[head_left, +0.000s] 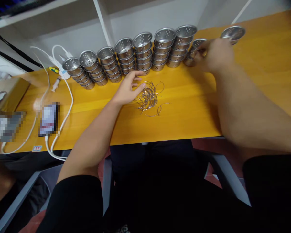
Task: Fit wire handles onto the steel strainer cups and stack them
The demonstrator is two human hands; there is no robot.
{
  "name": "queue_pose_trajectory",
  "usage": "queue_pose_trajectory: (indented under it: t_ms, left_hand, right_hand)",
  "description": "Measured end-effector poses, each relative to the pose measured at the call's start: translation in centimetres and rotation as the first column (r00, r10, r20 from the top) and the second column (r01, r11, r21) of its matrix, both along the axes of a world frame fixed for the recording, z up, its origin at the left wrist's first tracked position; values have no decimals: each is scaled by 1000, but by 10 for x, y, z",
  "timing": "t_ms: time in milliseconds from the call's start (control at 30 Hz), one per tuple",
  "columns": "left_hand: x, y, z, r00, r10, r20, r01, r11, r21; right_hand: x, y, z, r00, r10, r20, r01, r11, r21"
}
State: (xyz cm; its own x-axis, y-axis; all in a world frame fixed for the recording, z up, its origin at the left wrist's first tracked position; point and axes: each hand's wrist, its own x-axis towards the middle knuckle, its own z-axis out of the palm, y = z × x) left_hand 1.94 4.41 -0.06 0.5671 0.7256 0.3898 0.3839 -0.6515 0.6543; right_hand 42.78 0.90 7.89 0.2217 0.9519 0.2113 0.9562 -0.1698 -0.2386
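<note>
The left hand (129,89) lies flat on the yellow wooden tabletop (189,110), fingers spread and loose, gripping nothing — its fingertips (142,86) rest at the near-left edge of a tangled heap of thin silver wire rings (149,98). The heap spreads away from this hand to the right and slightly toward the person, so the left hand is plainly the nearer one to the rings.

The right hand (214,55) reaches far forward and to the right, closed around a small perforated steel cup (196,48) at the right end of the long row of stacked perforated steel cups (128,56). The held cup appears tilted, its mouth turned leftward toward the stacks, just beside the last one; whether it touches I cannot tell. One more shiny perforated steel cup (233,33) sits alone just beyond the right hand's knuckles.

The row runs left to right along the table's far side, behind the rings. White cables (63,119) loop at the table's left.
</note>
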Motion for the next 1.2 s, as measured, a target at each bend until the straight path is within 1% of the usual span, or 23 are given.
queue_pose_trajectory:
  t_ms: [100,167,233,333,400,533,667,767,833,900,967,1000,1033,1100,1133,1167,1200]
  left_hand:
    - [1,-2,2,1000,-22,9,22,1000,-12]
    - [2,-1,2,1000,-30,9,30,999,-17]
    - [2,0,0,1000,-27,7,27,999,-27]
    - [3,3,-2,1000,-22,6,22,999,-40]
    - [3,3,-2,1000,-18,6,18,999,-45]
    - [3,-2,3,1000,5,-29,-7,999,-43]
    - [2,-6,8,999,22,-40,-24,999,-38]
    - [1,-5,7,999,9,-36,-10,999,-37]
    - [1,-3,5,999,11,-40,-13,999,-32]
    - [1,-2,4,999,16,-40,-17,999,-36]
    - [1,-2,3,1000,11,-26,-12,999,-48]
    - [0,-1,2,1000,4,-14,-5,999,-51]
    - [0,-1,2,1000,-5,-4,5,999,-53]
    - [0,0,1,1000,-21,7,22,998,-54]
    - [0,0,0,1000,-27,5,28,998,-54]
    - [0,1,0,1000,-31,1,31,998,-54]
    - [0,1,0,999,-34,-1,34,998,-54]
  right_hand:
    - [-9,2,-1,994,-59,92,63,997,-41]
    - [-15,4,-1,989,-67,136,77,995,-69]
    - [-18,7,-2,985,-72,155,84,994,-71]
    - [-16,11,-4,987,-51,150,59,997,-55]
    - [-12,12,-5,993,-38,107,41,999,-26]
    - [-11,10,-4,998,-65,-4,65,998,0]
    - [-15,9,-2,997,-80,-24,79,997,-16]
    - [-16,9,-4,995,-89,-48,88,996,-19]
    - [-16,8,-6,987,-98,-130,102,994,26]
    - [-14,8,-9,968,-82,-236,112,987,118]
    - [-4,10,-12,954,-70,-292,144,960,242]
    - [4,13,-14,951,-94,-294,188,931,312]
    - [15,16,-18,949,-127,-288,234,897,374]
    - [42,26,-28,921,-255,-293,374,787,491]
    - [56,32,-35,933,-222,-283,339,806,486]
    - [71,38,-44,918,-255,-304,375,806,457]
    - [83,43,-52,893,-327,-309,435,800,413]
